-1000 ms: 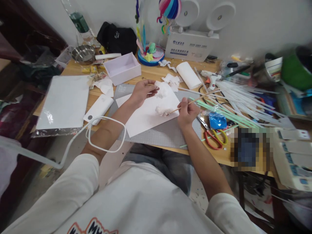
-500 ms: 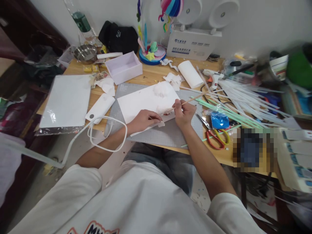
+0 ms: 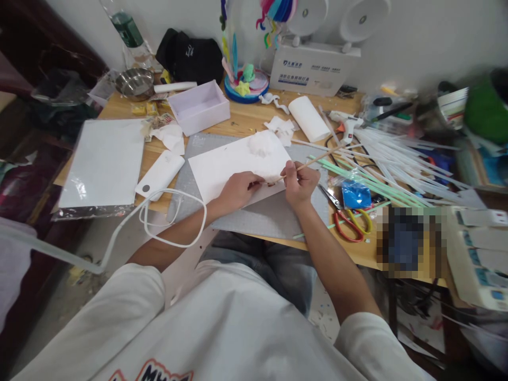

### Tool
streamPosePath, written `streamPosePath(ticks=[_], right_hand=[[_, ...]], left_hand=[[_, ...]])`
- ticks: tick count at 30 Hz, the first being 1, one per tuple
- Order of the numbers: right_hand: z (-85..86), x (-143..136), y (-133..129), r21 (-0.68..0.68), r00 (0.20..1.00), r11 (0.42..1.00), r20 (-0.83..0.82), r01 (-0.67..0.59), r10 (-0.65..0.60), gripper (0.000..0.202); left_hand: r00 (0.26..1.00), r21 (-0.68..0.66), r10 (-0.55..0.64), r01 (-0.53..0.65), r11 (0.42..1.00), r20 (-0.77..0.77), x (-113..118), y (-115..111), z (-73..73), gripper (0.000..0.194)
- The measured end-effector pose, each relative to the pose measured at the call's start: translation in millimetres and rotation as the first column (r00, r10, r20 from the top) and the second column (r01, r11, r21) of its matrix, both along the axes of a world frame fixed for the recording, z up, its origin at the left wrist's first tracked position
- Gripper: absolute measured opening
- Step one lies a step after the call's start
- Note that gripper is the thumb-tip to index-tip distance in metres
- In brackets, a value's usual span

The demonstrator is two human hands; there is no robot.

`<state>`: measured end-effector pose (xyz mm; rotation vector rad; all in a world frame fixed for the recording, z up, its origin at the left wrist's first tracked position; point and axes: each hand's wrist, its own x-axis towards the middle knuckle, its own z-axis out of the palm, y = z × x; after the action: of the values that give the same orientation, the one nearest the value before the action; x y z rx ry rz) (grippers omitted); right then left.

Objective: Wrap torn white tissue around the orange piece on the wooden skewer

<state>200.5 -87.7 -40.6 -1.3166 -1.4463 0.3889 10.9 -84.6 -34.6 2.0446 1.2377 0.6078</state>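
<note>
My right hand [image 3: 300, 184] is closed around a thin wooden stick [image 3: 317, 160], which slants up to the right with its lower end near the white board. My left hand [image 3: 240, 189] rests low over the board, fingertips pinched close to the stick's lower end; what they hold, if anything, is too small to make out. A small reddish-brown spot shows between the two hands. Under them lies the white board [image 3: 216, 164] on a grey cutting mat [image 3: 273, 222]. A fluffy white clump [image 3: 262, 144] sits on the board's upper part, with more white fluff by my fingertips.
Scissors [image 3: 347, 225], a blue packet [image 3: 356, 194], green sticks [image 3: 381, 188] and translucent glue sticks [image 3: 400, 151] lie right, near a glue gun [image 3: 351, 127]. Left are a white device [image 3: 161, 174] with a looped cable and a plastic-wrapped pack [image 3: 103, 161]. An open lilac box [image 3: 202, 114] stands behind.
My left fingertips have moved slightly up onto the board, and the small pale scrap below them no longer shows. My right hand keeps the stick in nearly the same place.
</note>
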Motion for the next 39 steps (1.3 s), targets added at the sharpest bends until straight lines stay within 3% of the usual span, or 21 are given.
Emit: streamPosePath(ticks=[5, 10, 19, 25, 32, 39], right_hand=[[4.6, -2.3, -0.6, 0.019, 0.996, 0.999, 0.087, -0.032, 0.031, 0.061], [5.2, -2.4, 0.4, -0.003, 0.999, 1.0, 0.039, 0.006, -0.006, 0.059], [3.4, -2.7, 1.0, -0.007, 1.0, 1.0, 0.014, -0.008, 0.008, 0.059], [1.9, -2.7, 1.7, -0.015, 1.0, 1.0, 0.003, -0.01, 0.011, 0.058], [2.7, -0.8, -1.0, 0.023, 1.0, 1.0, 0.004, 0.014, -0.014, 0.058], [7.1, -1.3, -4.2, 0.062, 0.983, 0.996, 0.177, -0.058, 0.046, 0.062]], left_hand=[[0.999, -0.018, 0.01, -0.009, 1.0, 0.037, -0.1, 0.9, 0.5, 0.022], [0.998, -0.068, 0.01, -0.005, 0.998, 0.07, -1.3, 0.1, -1.7, 0.02], [0.989, -0.032, -0.122, 0.125, 0.992, 0.083, -3.5, 0.4, 3.2, 0.013], [0.99, -0.023, -0.035, 0.039, 0.999, 0.135, 0.5, 12.2, -4.9, 0.011], [0.997, 0.014, -0.001, 0.0, 1.0, 0.075, 5.8, 14.8, -9.4, 0.012], [0.995, 0.018, 0.013, -0.015, 1.0, 0.1, 5.3, 14.2, -9.9, 0.012]])
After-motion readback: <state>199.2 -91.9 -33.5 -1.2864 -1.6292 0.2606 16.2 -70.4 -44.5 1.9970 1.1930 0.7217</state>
